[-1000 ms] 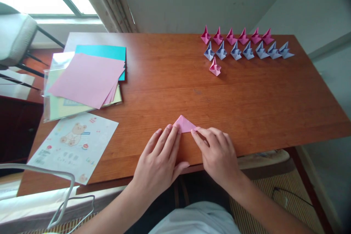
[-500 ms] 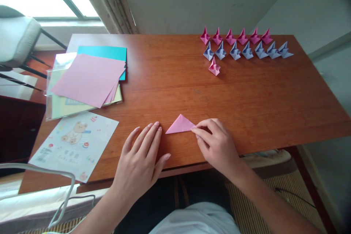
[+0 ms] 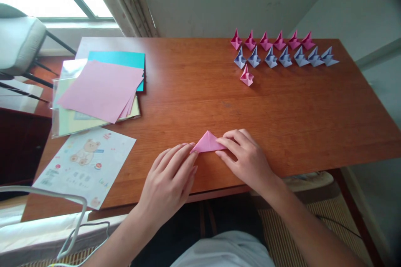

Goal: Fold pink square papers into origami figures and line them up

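Observation:
A small pink paper triangle [image 3: 206, 142], folded in layers, lies near the table's front edge with its peak pointing away from me. At its left corner, the fingertips of my left hand [image 3: 171, 175] are closed on the paper, the thumb partly hidden beneath the fingers. My right hand [image 3: 247, 154] holds the opposite corner, with the fingertips on top and the thumb near the bottom edge. Both outer corners are partly covered by fingers. Beyond my hands stands a single pink folded paper piece [image 3: 247, 76].
Back right, dark pink folded pieces [image 3: 265, 42] form a row behind lilac ones [image 3: 285, 58]. On the left lie pink sheets [image 3: 102, 87], a turquoise sheet [image 3: 125, 58] and a bear-printed sheet [image 3: 84, 167]. A white tube [image 3: 44, 191] crosses the lower left table edge.
My left hand has moved right and up from the bare tabletop to the triangle's left corner. My right fingers have shifted slightly inward over the right corner.

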{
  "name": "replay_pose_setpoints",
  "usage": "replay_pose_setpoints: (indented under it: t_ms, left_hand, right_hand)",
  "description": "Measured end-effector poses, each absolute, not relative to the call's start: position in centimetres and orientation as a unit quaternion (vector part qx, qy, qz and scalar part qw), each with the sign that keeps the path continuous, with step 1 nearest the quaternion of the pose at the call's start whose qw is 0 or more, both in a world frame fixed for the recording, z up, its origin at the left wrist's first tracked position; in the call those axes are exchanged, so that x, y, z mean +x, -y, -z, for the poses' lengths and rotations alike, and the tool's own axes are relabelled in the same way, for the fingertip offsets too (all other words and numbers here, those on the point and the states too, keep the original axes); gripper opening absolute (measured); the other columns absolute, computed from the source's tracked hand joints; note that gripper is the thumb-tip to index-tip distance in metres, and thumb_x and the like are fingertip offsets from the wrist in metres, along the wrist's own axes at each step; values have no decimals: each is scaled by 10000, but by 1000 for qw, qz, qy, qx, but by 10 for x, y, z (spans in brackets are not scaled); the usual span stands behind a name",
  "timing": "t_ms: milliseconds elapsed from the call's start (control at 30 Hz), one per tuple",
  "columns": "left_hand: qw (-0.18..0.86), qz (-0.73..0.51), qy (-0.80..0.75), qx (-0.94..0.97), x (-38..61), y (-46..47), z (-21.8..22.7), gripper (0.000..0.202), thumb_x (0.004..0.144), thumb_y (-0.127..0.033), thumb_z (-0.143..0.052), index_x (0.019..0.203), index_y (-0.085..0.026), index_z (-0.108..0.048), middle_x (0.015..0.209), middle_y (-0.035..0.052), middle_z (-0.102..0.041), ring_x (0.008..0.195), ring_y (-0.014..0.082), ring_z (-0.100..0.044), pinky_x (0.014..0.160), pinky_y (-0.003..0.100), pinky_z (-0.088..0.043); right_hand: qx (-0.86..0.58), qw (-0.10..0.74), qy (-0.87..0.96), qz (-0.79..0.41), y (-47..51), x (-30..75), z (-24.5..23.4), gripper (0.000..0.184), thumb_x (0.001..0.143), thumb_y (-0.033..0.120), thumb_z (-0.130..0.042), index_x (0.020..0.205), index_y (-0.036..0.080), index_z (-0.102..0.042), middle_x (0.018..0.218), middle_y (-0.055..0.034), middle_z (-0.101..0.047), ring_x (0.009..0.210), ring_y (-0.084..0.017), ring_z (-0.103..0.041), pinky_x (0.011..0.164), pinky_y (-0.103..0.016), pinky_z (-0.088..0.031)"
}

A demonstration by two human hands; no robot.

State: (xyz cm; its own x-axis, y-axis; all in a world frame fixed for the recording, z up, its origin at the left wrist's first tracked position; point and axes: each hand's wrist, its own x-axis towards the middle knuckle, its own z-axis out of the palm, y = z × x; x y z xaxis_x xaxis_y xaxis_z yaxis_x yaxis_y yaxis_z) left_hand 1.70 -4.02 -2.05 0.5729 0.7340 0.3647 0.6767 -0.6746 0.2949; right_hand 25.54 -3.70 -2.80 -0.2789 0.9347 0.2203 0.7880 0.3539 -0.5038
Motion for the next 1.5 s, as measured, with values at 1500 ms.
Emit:
replay_pose_setpoints:
  t_ms: [1500]
  left_hand:
    - [539, -307, -450, 643, 63, 2, 2, 120, 931, -256, -638, 905, -148, -684, 672, -19, -646, 562, 73, -540, 530, 161, -430]
  right_hand:
    - [-581, 469, 554, -370, 26, 243, 25, 47, 975, 280, -606, 956, 242, -627, 840, 21, -673, 716, -109, -645, 633, -210, -511]
